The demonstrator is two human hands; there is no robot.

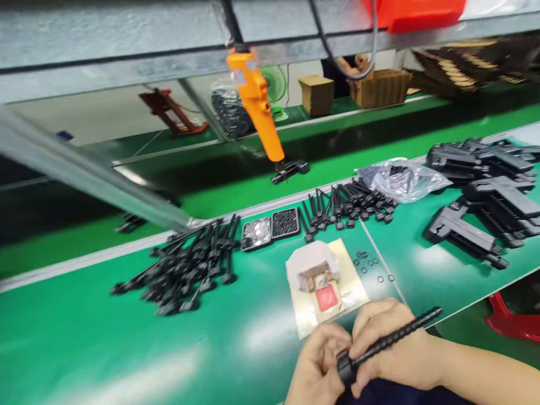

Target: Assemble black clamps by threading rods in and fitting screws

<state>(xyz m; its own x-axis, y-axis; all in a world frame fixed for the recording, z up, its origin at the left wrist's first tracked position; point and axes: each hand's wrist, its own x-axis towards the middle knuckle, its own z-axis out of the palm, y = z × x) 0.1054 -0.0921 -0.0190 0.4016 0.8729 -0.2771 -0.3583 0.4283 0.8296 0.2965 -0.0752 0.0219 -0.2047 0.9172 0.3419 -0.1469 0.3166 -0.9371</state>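
Both hands sit at the bottom edge, cut off by the frame. Right hand point(394, 349) has its fingers point(371, 323) curled round a black threaded rod point(390, 340), holding it near the head end; shaft runs up and right past the hand, tip free over the counter point(105, 349) edge. Left hand point(318, 365) pinches at the rod's knobbed head point(346, 365), fingers closed on it. Can't tell what sits between the fingertips there, too small and partly covered.

Just beyond the hands: a beige card point(350, 292) with a pale block and a red pad point(327, 298) on it. Detail of the block is blurred. Right of the card, a scatter of small black rings point(367, 261), loose on the green surface.

Further back: two small trays point(270, 229) side by side, contents not readable. Left of them a big heap of black rods point(189, 267), right of them a row of shorter rods point(346, 205) standing head down. A clear plastic bag point(403, 179) lies past that row, contents dark and indistinct.

Far right: stacked black moulded parts point(485, 197), stack cut off by the frame edge. An orange tool point(257, 107) hangs over the belt behind; its cable goes out of view at the top. Red object point(512, 320) low right, below the counter, only partly visible
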